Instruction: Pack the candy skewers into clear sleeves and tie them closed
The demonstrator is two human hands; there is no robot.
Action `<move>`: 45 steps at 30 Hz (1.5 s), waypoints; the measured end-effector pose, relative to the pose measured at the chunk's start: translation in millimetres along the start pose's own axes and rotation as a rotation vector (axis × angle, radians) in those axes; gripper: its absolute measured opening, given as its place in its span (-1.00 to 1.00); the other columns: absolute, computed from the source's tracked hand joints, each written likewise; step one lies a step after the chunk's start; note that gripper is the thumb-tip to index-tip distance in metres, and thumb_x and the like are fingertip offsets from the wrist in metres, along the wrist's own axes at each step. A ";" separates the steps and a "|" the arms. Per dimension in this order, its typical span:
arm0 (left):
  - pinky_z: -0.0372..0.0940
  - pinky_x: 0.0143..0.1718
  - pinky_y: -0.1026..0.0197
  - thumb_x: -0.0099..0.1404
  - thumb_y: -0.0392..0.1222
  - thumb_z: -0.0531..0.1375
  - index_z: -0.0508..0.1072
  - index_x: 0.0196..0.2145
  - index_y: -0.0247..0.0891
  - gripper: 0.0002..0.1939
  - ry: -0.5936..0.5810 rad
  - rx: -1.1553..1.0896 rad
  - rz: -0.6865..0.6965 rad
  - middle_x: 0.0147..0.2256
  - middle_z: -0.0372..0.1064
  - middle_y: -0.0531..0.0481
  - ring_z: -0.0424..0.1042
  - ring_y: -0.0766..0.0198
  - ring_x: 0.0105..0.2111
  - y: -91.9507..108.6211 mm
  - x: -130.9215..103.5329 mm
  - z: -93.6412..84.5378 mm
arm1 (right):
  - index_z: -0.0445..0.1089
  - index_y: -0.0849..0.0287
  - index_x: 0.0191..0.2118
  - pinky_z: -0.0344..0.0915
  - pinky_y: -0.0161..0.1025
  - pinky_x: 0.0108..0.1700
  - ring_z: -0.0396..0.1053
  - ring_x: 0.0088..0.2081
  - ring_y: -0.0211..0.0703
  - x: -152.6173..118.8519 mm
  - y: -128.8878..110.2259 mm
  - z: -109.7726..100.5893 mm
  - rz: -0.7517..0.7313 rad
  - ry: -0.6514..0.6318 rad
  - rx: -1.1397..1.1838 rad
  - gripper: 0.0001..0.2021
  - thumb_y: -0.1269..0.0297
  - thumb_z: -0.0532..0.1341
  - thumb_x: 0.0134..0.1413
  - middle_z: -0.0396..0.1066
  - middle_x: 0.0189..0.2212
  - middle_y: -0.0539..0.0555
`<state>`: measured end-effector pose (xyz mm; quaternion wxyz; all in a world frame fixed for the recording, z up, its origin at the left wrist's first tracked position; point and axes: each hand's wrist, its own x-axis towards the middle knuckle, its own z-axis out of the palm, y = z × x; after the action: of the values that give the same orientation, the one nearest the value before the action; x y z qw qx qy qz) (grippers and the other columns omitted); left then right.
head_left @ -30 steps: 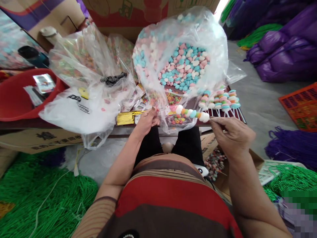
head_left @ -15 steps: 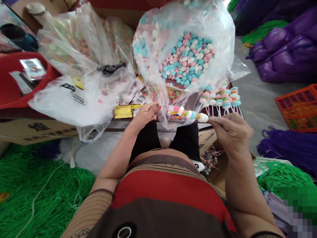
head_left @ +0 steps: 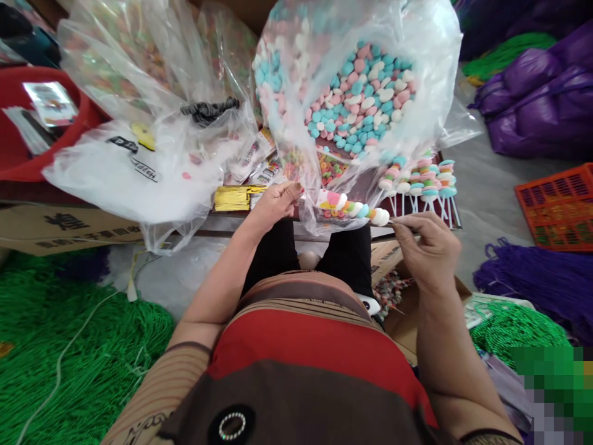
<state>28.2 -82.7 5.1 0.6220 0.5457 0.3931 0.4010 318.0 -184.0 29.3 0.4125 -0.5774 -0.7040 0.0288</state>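
My right hand (head_left: 428, 247) pinches the stick of a candy skewer (head_left: 364, 211), held level above the table edge. White, blue, orange and green soft candies are threaded along it. The skewer's far end points left and lies against a small clear printed plastic sleeve (head_left: 328, 199); whether it is inside I cannot tell. My left hand (head_left: 280, 203) is closed in a pinch at the sleeve's left end. Behind them stands a large clear bag (head_left: 435, 68) of pink, blue and white candies (head_left: 356, 102). Several finished candy skewers (head_left: 424, 179) lie at the table's right edge.
Yellow twist ties (head_left: 237, 198) lie left of my hands, beside a white printed plastic bag (head_left: 152, 167). A red basin (head_left: 88, 123) stands far left. On the floor are green cords (head_left: 83, 346), an orange crate (head_left: 558, 210) and purple bundles (head_left: 532, 111).
The view has shifted slightly, with the table things appearing a little higher. My right hand and the skewer have moved slightly left, toward my left hand. Both hands keep their pinch.
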 end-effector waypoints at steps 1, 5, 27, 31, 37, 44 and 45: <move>-0.12 -0.62 0.29 0.13 0.50 0.23 0.17 -0.53 -0.18 -0.33 -0.006 0.000 -0.001 -0.64 -0.07 0.23 -0.08 0.50 -0.67 0.3 -0.3 0.5 | 0.56 0.07 -0.27 0.48 -0.13 -0.24 0.54 -0.29 -0.10 -0.3 -0.1 1.9 0.017 0.010 0.012 -0.92 0.27 0.31 0.24 0.57 -0.33 0.07; -0.10 -0.60 0.30 0.12 0.49 0.25 0.20 -0.52 -0.20 -0.33 -0.021 -0.018 0.002 -0.62 -0.06 0.23 -0.07 0.49 -0.64 2.0 -1.4 2.2 | 0.53 0.06 -0.34 0.46 -0.12 -0.23 0.52 -0.29 -0.10 -2.6 4.9 9.4 0.071 0.027 0.057 -0.92 0.23 0.36 0.18 0.54 -0.37 0.05; -0.04 -0.56 0.28 0.22 0.48 0.18 0.16 -0.54 -0.19 -0.34 0.000 0.143 0.071 -0.61 -0.04 0.18 0.01 0.43 -0.61 4.9 -3.7 0.6 | 0.56 0.00 -0.40 0.44 0.00 -0.02 0.46 -0.35 -0.09 -10.9 19.8 11.9 0.078 -0.039 0.094 -0.80 0.11 0.31 0.23 0.50 -0.51 -0.02; -0.03 -0.55 0.27 0.23 0.47 0.16 0.17 -0.54 -0.19 -0.35 0.005 0.168 0.068 -0.61 -0.03 0.18 0.00 0.42 -0.60 4.6 -4.6 -0.4 | 0.59 -0.03 -0.32 0.39 0.13 0.16 0.48 -0.33 -0.08 -13.5 21.0 11.9 0.068 -0.090 0.105 -0.83 0.12 0.27 0.27 0.53 -0.49 -0.04; -0.02 -0.54 0.28 0.27 0.45 0.14 0.20 -0.53 -0.19 -0.37 0.026 0.190 0.093 -0.60 0.03 0.17 0.02 0.42 -0.59 0.3 -3.2 -0.2 | 0.57 0.01 -0.28 0.43 0.05 0.12 0.55 -0.10 -0.02 -22.0 19.4 18.9 0.189 -0.001 0.176 -0.91 0.19 0.32 0.21 0.60 -0.32 0.00; 0.03 -0.51 0.28 0.26 0.47 0.14 0.19 -0.55 -0.21 -0.35 0.037 0.240 0.106 -0.61 0.05 0.16 0.09 0.41 -0.56 3.6 -4.5 2.1 | 0.58 0.05 -0.30 0.46 -0.08 -0.08 0.54 -0.21 -0.06 -17.8 13.6 20.4 0.207 -0.025 0.162 -0.78 0.09 0.25 0.27 0.60 -0.35 0.06; 0.03 -0.51 0.28 0.25 0.46 0.15 0.19 -0.55 -0.21 -0.35 0.035 0.227 0.096 -0.61 0.05 0.16 0.09 0.42 -0.57 3.4 -4.7 1.7 | 0.58 0.05 -0.26 0.46 -0.11 -0.11 0.53 -0.24 -0.08 -17.0 12.5 19.5 0.212 -0.046 0.163 -0.79 0.08 0.26 0.27 0.60 -0.35 0.05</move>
<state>27.7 -87.3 9.0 0.5292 0.6237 0.4205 0.3927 315.7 -185.6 0.6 0.4365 -0.6123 -0.6436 0.1426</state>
